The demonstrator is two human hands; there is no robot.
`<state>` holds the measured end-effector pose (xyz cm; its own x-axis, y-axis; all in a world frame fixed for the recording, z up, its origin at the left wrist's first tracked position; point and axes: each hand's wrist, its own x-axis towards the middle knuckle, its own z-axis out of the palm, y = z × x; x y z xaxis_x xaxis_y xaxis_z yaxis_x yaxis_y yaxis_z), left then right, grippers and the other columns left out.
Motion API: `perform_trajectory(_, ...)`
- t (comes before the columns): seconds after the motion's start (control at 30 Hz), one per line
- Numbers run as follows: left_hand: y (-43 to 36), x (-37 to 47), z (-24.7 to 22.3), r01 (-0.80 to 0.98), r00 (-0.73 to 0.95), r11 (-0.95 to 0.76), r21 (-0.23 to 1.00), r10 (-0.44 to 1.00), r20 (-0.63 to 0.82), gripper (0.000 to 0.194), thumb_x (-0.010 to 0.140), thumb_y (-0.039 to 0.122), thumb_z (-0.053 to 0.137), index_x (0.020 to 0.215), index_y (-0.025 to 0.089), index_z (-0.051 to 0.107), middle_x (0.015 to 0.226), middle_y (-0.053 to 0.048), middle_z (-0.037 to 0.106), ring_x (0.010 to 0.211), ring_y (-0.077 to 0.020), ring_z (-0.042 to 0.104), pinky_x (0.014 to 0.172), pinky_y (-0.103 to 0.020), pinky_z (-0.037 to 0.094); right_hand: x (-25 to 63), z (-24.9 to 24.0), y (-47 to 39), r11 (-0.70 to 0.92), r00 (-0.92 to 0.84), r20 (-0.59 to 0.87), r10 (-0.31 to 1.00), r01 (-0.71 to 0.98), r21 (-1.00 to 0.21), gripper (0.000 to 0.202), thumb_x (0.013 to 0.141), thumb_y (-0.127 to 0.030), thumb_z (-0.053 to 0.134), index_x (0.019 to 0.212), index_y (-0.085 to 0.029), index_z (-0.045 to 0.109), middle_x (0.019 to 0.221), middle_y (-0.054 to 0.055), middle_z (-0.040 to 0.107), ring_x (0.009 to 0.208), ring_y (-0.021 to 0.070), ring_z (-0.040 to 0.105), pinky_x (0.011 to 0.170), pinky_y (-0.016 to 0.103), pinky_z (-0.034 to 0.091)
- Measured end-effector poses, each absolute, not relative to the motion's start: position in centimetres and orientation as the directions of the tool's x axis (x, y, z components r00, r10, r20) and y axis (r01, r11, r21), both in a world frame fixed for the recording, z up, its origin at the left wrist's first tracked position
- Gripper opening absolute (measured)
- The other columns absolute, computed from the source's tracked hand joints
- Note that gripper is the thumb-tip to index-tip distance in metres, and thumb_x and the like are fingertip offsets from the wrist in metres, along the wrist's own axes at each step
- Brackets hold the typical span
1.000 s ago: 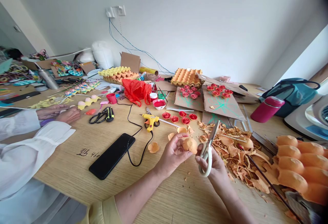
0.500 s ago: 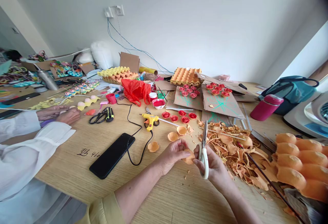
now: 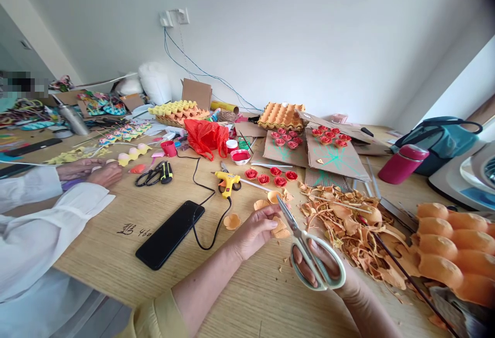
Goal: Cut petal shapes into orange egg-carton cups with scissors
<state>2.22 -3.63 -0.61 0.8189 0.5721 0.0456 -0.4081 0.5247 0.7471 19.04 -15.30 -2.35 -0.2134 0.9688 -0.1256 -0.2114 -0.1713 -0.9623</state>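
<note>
My left hand (image 3: 256, 232) pinches an orange egg-carton cup piece (image 3: 281, 229) between thumb and fingers, low over the table. In my right hand (image 3: 323, 260) is a pair of white-handled scissors (image 3: 317, 265), my fingers through the handle loops. Its blades look closed and point up and left, just beside the orange piece. Past my left hand lie a petal-edged orange cup (image 3: 232, 221) and more cut cups (image 3: 261, 204). Several red paper roses (image 3: 263, 179) sit behind them. A heap of orange scraps (image 3: 344, 214) spreads to the right of the scissors.
A black phone (image 3: 170, 235) and a yellow glue gun (image 3: 228, 182) with its cord lie left of my hands. At right are an orange egg tray (image 3: 439, 245) and a pink bottle (image 3: 403, 164). A co-worker's hands (image 3: 102, 173) work at far left.
The scissors have swung from upright to tilted left, their blade tips now near the orange piece. My right hand has turned, with its fingers now through the loops.
</note>
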Motion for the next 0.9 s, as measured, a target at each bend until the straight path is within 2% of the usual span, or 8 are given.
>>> perform_trajectory(0.07,-3.7,2.2,-0.8,-0.371,0.851,0.528,0.764,0.522,0.052,0.033,0.069,0.029,0.077,0.101,0.02,0.073,0.079,-0.002,0.058,0.072,-0.0139,0.05,0.077,-0.029,0.039,18.9,-2.3,-15.3,-0.163,-0.2,-0.117,0.973,-0.228,-0.96,0.056,0.084,-0.076,0.051,0.079,-0.021,0.065,0.05,-0.002,0.05,0.039,0.0105,0.037,0.042,0.026,0.029)
perform_trajectory(0.17,-3.9,2.2,-1.1,-0.291,0.868,0.477,0.83,0.497,0.018,0.04,0.069,0.031,0.077,0.107,0.019,0.074,0.077,-0.002,0.055,0.072,-0.0139,0.048,0.076,-0.029,0.037,18.9,-2.0,-15.2,-0.085,-0.127,-0.051,0.991,-0.28,-0.956,0.052,0.087,-0.072,0.052,0.082,-0.021,0.066,0.05,-0.002,0.05,0.042,0.0117,0.04,0.045,0.026,0.031)
perform_trajectory(0.27,-4.0,2.2,-1.2,-0.212,0.843,0.339,0.917,0.538,-0.004,0.041,0.071,0.032,0.076,0.109,0.017,0.074,0.074,0.001,0.052,0.069,-0.0119,0.043,0.073,-0.027,0.034,18.8,-1.8,-14.8,0.007,-0.015,0.012,1.0,-0.308,-0.951,0.049,0.089,-0.068,0.053,0.084,-0.02,0.064,0.053,-0.002,0.05,0.046,0.0117,0.041,0.047,0.026,0.032)
perform_trajectory(0.33,-4.1,2.3,-1.2,-0.163,0.821,0.257,0.952,0.571,-0.014,0.036,0.072,0.033,0.076,0.104,0.016,0.074,0.077,0.0,0.056,0.072,-0.012,0.045,0.073,-0.027,0.034,18.8,-1.8,-14.7,0.059,0.07,0.039,0.997,-0.299,-0.952,0.048,0.09,-0.065,0.053,0.085,-0.019,0.063,0.055,-0.002,0.051,0.047,0.0114,0.042,0.047,0.025,0.033)
perform_trajectory(0.53,-4.2,2.7,-1.3,-0.116,0.755,0.185,0.976,0.655,-0.034,0.033,0.069,0.04,0.081,0.086,0.014,0.068,0.081,-0.002,0.063,0.078,-0.0148,0.055,0.076,-0.028,0.039,18.8,-1.7,-14.8,0.13,0.178,0.093,0.98,-0.207,-0.97,0.043,0.092,-0.061,0.054,0.089,-0.019,0.062,0.059,-0.001,0.055,0.051,0.0123,0.044,0.049,0.026,0.032)
perform_trajectory(0.67,-3.9,2.6,-1.1,-0.162,0.643,0.087,0.983,0.765,0.039,0.03,0.076,0.043,0.075,0.079,0.015,0.065,0.075,0.0,0.059,0.073,-0.0127,0.051,0.074,-0.027,0.038,18.9,-1.3,-15.0,0.104,0.165,0.097,0.982,-0.037,-0.994,0.04,0.094,-0.06,0.052,0.088,-0.02,0.058,0.062,-0.001,0.055,0.054,0.0128,0.044,0.051,0.026,0.032)
perform_trajectory(0.77,-3.7,2.5,-0.9,-0.208,0.575,0.003,0.978,0.809,0.12,0.028,0.077,0.042,0.075,0.078,0.016,0.066,0.081,0.0,0.059,0.076,-0.0129,0.05,0.073,-0.026,0.038,19.1,-0.9,-15.0,0.084,0.152,0.111,0.982,0.174,-0.981,0.041,0.095,-0.059,0.049,0.081,-0.021,0.054,0.065,-0.001,0.054,0.057,0.0136,0.044,0.053,0.026,0.033)
perform_trajectory(0.9,-3.8,2.4,-0.8,-0.215,0.542,-0.014,0.977,0.83,0.131,0.025,0.077,0.04,0.074,0.077,0.016,0.067,0.076,0.0,0.058,0.075,-0.0128,0.049,0.073,-0.026,0.038,19.4,-0.7,-15.0,0.09,0.136,0.192,0.972,0.538,-0.838,0.035,0.096,-0.051,0.049,0.078,-0.021,0.053,0.072,0.001,0.056,0.068,0.0174,0.051,0.062,0.03,0.039)
